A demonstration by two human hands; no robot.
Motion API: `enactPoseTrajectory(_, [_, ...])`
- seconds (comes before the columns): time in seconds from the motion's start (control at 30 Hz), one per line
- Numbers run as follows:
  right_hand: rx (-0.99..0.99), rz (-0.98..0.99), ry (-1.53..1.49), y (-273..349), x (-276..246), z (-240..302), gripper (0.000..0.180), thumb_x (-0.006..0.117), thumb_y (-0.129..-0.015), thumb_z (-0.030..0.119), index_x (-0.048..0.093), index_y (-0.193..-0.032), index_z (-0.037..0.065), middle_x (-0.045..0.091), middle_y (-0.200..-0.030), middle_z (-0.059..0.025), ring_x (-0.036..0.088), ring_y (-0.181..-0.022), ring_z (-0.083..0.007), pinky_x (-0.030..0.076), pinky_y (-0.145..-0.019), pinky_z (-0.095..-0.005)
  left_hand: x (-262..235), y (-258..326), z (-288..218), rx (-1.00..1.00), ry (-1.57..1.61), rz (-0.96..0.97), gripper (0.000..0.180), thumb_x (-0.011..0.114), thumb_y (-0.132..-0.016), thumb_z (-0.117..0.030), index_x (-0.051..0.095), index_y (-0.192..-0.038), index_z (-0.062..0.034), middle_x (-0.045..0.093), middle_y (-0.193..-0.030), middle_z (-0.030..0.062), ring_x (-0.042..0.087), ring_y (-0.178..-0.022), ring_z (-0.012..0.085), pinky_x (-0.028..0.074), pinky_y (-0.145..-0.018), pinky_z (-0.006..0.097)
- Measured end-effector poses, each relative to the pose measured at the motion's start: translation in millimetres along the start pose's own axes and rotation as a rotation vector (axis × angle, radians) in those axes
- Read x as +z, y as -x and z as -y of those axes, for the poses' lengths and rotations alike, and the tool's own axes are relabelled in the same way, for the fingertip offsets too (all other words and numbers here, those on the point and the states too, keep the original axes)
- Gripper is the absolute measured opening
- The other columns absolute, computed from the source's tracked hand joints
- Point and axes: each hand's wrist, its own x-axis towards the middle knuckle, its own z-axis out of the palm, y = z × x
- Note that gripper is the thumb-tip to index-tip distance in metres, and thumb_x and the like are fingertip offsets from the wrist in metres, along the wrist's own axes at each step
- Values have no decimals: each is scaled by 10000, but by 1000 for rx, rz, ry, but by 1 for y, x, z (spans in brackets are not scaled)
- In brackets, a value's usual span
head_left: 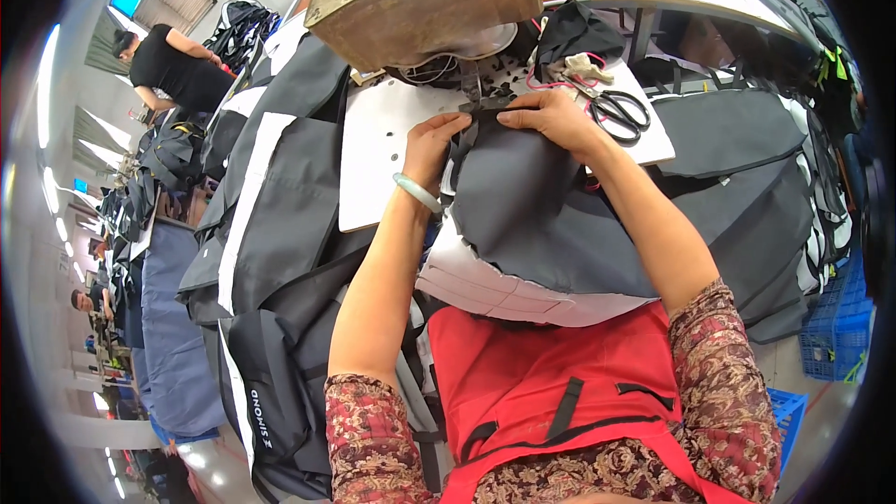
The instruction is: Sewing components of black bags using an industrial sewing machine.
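A dark grey fabric panel [523, 191] with a pale underside hangs from the sewing machine bed toward my lap. My left hand [437, 145] pinches its far left edge, thumb uppermost. On the right, my right hand [553, 121] grips the same edge between thumb and fingers. Between both hands, the edge lies at the foot of an old industrial sewing machine [425, 5]; the needle itself is too small to make out. Black-handled scissors [620, 116] lie on the white machine table [369, 154], just right of my right hand.
Stacks of dark fabric pieces [289, 191] crowd the left side, and more grey panels [737, 140] lie at the right. A blue plastic crate [833, 317] stands low at the right. Far left, a person in black [177, 65] leans over a work surface.
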Motion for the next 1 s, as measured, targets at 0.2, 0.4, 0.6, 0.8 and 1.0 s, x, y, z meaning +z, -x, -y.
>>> enactPoseTrajectory(0.2, [62, 2, -43, -6, -3, 1, 265, 751, -855, 224, 721, -993, 0, 676, -842, -7, 602, -721, -72, 472, -640, -229, -2, -8, 2, 34, 79, 35, 217, 672, -880, -98, 673, -1030, 59, 691, -876, 78, 641, -731, 143, 517, -666, 255])
enactPoseTrajectory(0.4, [58, -4, -47, -11, -3, 4, 283, 756, -838, 201, 725, -1019, -14, 695, -868, -42, 626, -746, -106, 508, -673, -260, -1, -13, 1, 55, 76, -1, 227, 670, -888, -104, 674, -1046, 58, 696, -887, 78, 649, -749, 146, 520, -677, 253])
enactPoseTrajectory(0.6, [26, -48, -43, -9, -2, -1, 291, 760, -837, 209, 725, -1021, -14, 697, -887, -45, 628, -769, -111, 505, -696, -255, -6, -16, 7, 43, 118, 45, 232, 662, -891, -101, 671, -1060, 58, 696, -927, 82, 652, -797, 153, 519, -717, 255])
enactPoseTrajectory(0.8, [35, -36, -18, -23, -5, -7, 277, 742, -864, 253, 730, -1036, 36, 684, -883, -1, 595, -780, -77, 463, -723, -233, -10, -29, 12, 157, 67, 47, 237, 618, -904, -85, 670, -1083, 62, 697, -986, 100, 646, -879, 171, 509, -771, 270])
enactPoseTrajectory(1.0, [-89, -158, 46, 0, -19, 4, 395, 653, -923, 391, 689, -1090, 35, 657, -968, 7, 575, -867, -71, 448, -775, -228, -48, -26, 22, 149, 437, 13, 183, 555, -964, -176, 627, -1020, -18, 641, -853, 44, 598, -744, 167, 496, -717, 294])
